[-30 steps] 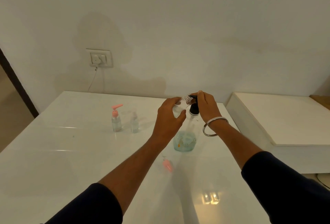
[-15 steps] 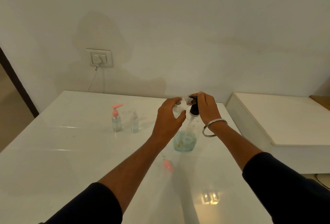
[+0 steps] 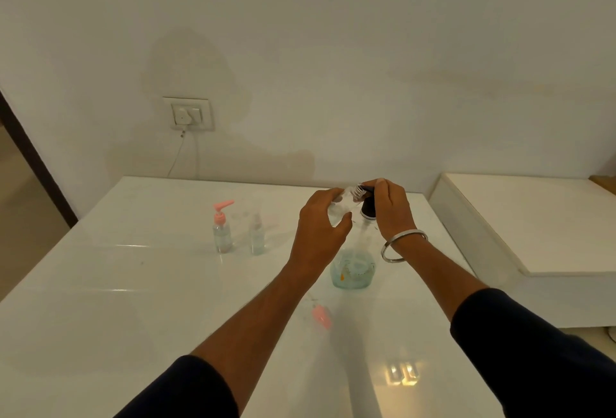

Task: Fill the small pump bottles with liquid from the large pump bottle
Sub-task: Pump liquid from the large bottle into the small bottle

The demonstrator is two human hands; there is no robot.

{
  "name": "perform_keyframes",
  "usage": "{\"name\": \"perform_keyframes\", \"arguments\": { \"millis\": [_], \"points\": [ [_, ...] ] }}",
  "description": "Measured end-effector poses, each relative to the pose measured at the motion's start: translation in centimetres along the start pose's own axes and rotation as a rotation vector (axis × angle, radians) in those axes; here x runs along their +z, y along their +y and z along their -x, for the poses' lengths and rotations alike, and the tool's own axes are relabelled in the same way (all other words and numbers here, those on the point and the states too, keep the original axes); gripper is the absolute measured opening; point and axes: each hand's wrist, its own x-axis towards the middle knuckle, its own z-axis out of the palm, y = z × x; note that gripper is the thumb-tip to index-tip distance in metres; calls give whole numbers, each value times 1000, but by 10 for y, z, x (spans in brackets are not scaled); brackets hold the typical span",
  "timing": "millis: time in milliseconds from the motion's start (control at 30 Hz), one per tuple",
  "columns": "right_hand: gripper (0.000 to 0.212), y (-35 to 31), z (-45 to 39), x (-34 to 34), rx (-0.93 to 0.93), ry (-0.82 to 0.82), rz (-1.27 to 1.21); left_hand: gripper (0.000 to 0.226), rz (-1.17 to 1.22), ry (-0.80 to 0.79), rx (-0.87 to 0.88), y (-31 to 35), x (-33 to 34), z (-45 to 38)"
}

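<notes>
My left hand [image 3: 321, 231] has its fingers wrapped around a small clear bottle [image 3: 343, 206], tilted, its open threaded neck right up against the spout of the large pump bottle [image 3: 355, 267]. My right hand [image 3: 388, 209] is on top of the black pump head [image 3: 368, 209], fingers curled over it, ready to press. The large bottle stands on the desk [image 3: 133, 284] with only a shallow pool of blue liquid at the bottom, so I judge the pump may sputter air and spit sideways. The neck is narrow; if my left hand drifts even slightly, the squirt misses and runs down my fingers onto the desk. Pressing hard from above could also rock the tall bottle, since nothing steadies its base. The loose pink pump [image 3: 321, 316] lies near my left forearm, easy to knock away. Farther left, the pink-capped bottle [image 3: 221, 231] and the plain small bottle [image 3: 257, 237] stand well apart from all this.
</notes>
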Motion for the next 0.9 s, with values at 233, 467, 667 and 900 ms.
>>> {"name": "perform_keyframes", "arguments": {
  "millis": [233, 467, 667, 900],
  "points": [
    [36, -11, -4, -9, -10, -51, 52, 39, 20, -1, 19, 9, -3, 0],
    [38, -9, -5, -8, -5, -53, 80, 39, 21, 1, 14, 9, -2, -1],
    [36, -3, -1, -1, -10, -7, 50, 41, 6, -8, -27, 2, 1, 1],
    [36, -9, 3, -5, -17, -21, 82, 41, 32, -8, -14, 7, -3, 4]
  ]
}}
